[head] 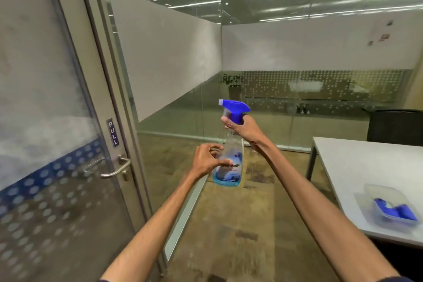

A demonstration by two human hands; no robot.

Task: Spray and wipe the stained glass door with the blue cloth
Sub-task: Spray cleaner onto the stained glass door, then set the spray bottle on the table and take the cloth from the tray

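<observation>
A clear spray bottle (231, 162) with a blue trigger head and a little blue liquid at its bottom hangs in mid-air at the centre. My right hand (242, 129) grips its neck just under the trigger, nozzle pointing left. My left hand (206, 161) curls against the bottle's lower body. The glass door (41, 98) fills the left side, with cloudy smears on the upper pane, a dotted frosted band below and a metal lever handle (116, 168). The blue cloth (396, 213) lies in a clear plastic tray (370, 192) on the table at the right.
A white table (366, 167) stands at the right with a dark chair (396, 128) behind it. A "PULL" sign (113, 133) is on the door frame. Glass partition walls with frosted panels enclose the room. Brown patterned floor lies between door and table.
</observation>
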